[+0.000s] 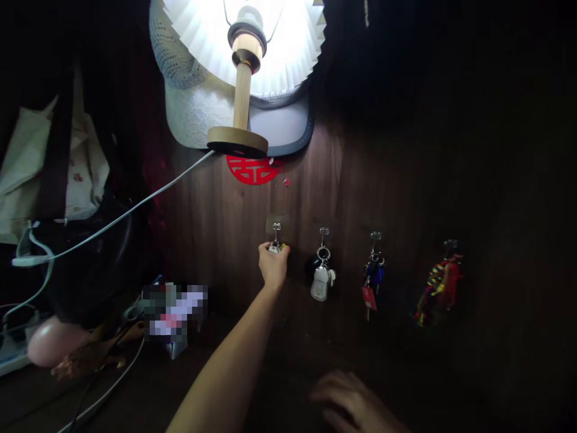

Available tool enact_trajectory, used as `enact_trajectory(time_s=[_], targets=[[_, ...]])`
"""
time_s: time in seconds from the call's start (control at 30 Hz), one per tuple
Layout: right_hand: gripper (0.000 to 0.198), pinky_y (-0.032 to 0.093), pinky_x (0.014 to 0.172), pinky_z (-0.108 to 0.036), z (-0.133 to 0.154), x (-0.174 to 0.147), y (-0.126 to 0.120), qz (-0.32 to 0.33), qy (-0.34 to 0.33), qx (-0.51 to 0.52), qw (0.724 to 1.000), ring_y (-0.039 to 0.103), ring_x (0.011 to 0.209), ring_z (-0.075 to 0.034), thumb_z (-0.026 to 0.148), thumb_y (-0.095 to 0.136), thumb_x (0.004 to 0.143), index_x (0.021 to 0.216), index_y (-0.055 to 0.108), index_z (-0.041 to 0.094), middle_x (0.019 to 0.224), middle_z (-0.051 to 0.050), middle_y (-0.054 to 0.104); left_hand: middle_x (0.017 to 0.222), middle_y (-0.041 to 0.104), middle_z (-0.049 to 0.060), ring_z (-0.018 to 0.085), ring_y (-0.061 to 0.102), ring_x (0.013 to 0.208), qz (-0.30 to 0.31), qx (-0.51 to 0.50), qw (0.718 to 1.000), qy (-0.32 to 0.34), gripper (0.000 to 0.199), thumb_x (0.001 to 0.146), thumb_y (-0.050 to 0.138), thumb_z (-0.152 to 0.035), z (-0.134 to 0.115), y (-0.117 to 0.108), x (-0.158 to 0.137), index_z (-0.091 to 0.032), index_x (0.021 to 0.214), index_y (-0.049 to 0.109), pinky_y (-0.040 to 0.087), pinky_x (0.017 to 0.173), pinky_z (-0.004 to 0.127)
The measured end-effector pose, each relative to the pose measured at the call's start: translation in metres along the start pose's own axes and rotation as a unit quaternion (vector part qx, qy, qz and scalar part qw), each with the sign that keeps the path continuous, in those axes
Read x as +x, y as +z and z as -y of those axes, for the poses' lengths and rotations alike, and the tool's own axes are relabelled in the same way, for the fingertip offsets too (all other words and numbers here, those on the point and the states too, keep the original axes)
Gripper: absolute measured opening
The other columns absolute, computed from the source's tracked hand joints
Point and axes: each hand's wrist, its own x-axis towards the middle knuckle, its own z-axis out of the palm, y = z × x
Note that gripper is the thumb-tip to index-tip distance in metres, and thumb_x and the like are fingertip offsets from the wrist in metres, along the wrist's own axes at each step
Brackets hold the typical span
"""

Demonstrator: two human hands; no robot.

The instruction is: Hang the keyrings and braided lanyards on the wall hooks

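Note:
My left hand (273,264) reaches up to the leftmost wall hook (276,227), its fingers closed around a bunch of keys (274,247) hanging there. Only a pale piece and a bit of yellow show above the fingers; the rest is hidden. To its right, a key ring with a silver tag (320,282) hangs on the second hook. Blue keys with a red tag (368,297) hang from the third. My right hand (345,397) is low in the view, blurred, with fingers apart and nothing visible in it.
A lit lamp (242,99) with a pleated shade is above, before pale caps (187,111). Its white cable (148,197) runs down left. A red paper cutout (255,170) is on the wood panel. Bags (90,174) hang left; colourful braided cords (435,282) hang right.

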Motion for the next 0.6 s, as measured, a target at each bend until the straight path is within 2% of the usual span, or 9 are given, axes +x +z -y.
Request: enact_trajectory(time_s=[0.07, 0.13, 0.2, 0.3, 0.43, 0.53, 0.6], targets=[[0.023, 0.039, 0.093, -0.039, 0.020, 0.014, -0.027, -0.061, -0.033, -0.029, 0.997, 0.057, 0.098, -0.022, 0.030, 0.049, 0.086, 0.101, 0.066, 0.036, 0.101, -0.001, 0.066, 0.080, 0.065, 0.003, 0.021, 0.059, 0.086, 0.011, -0.023, 0.999, -0.026, 0.026, 0.058, 0.071, -0.026, 0.000, -0.006, 0.006, -0.019, 0.080, 0.058, 0.041, 0.073, 0.029], [0.022, 0.041, 0.087, -0.039, 0.042, 0.030, -0.056, -0.121, -0.080, -0.050, 0.988, 0.058, 0.094, -0.022, 0.031, 0.049, 0.087, 0.102, 0.066, 0.035, 0.097, -0.002, 0.066, 0.069, 0.065, -0.001, 0.017, 0.060, 0.075, 0.050, -0.058, 0.996, -0.040, 0.018, 0.056, 0.072, -0.024, -0.002, -0.010, 0.010, -0.018, 0.069, 0.062, 0.041, 0.066, 0.024], [0.022, 0.040, 0.089, -0.040, 0.061, 0.050, -0.083, -0.166, -0.116, -0.085, 0.976, 0.058, 0.094, -0.022, 0.029, 0.050, 0.086, 0.102, 0.065, 0.033, 0.098, -0.002, 0.066, 0.063, 0.064, -0.002, 0.013, 0.058, 0.065, 0.091, -0.098, 0.989, -0.057, 0.015, 0.055, 0.072, -0.023, -0.005, -0.014, 0.010, -0.018, 0.066, 0.064, 0.041, 0.060, 0.022], [0.025, 0.043, 0.083, -0.036, 0.081, 0.086, -0.115, -0.200, -0.156, -0.175, 0.951, 0.058, 0.091, -0.019, 0.025, 0.047, 0.088, 0.108, 0.062, 0.029, 0.099, -0.001, 0.064, 0.063, 0.065, -0.001, 0.011, 0.057, 0.058, 0.138, -0.152, 0.975, -0.086, 0.018, 0.056, 0.073, -0.025, -0.009, -0.017, 0.007, -0.016, 0.069, 0.067, 0.041, 0.056, 0.022], [0.030, 0.040, 0.082, -0.034, 0.093, 0.140, -0.139, -0.228, -0.196, -0.315, 0.900, 0.055, 0.092, -0.018, 0.018, 0.040, 0.091, 0.116, 0.056, 0.025, 0.096, -0.002, 0.063, 0.076, 0.069, 0.004, 0.014, 0.062, 0.067, 0.185, -0.204, 0.955, -0.112, 0.026, 0.058, 0.074, -0.030, -0.014, -0.019, 0.003, -0.015, 0.078, 0.067, 0.046, 0.060, 0.025], [0.034, 0.037, 0.080, -0.032, 0.095, 0.169, -0.147, -0.225, -0.184, -0.408, 0.866, 0.052, 0.094, -0.019, 0.015, 0.039, 0.091, 0.120, 0.053, 0.023, 0.097, -0.005, 0.061, 0.084, 0.069, 0.006, 0.017, 0.065, 0.075, 0.222, -0.235, 0.935, -0.146, 0.029, 0.061, 0.074, -0.033, -0.015, -0.020, 0.002, -0.015, 0.082, 0.066, 0.050, 0.063, 0.030], [0.035, 0.035, 0.077, -0.031, 0.094, 0.179, -0.148, -0.216, -0.172, -0.455, 0.846, 0.050, 0.092, -0.019, 0.015, 0.041, 0.090, 0.122, 0.052, 0.024, 0.096, -0.005, 0.059, 0.083, 0.069, 0.006, 0.016, 0.065, 0.074, 0.230, -0.250, 0.926, -0.166, 0.025, 0.064, 0.073, -0.033, -0.014, -0.020, 0.003, -0.015, 0.080, 0.066, 0.050, 0.065, 0.030]])
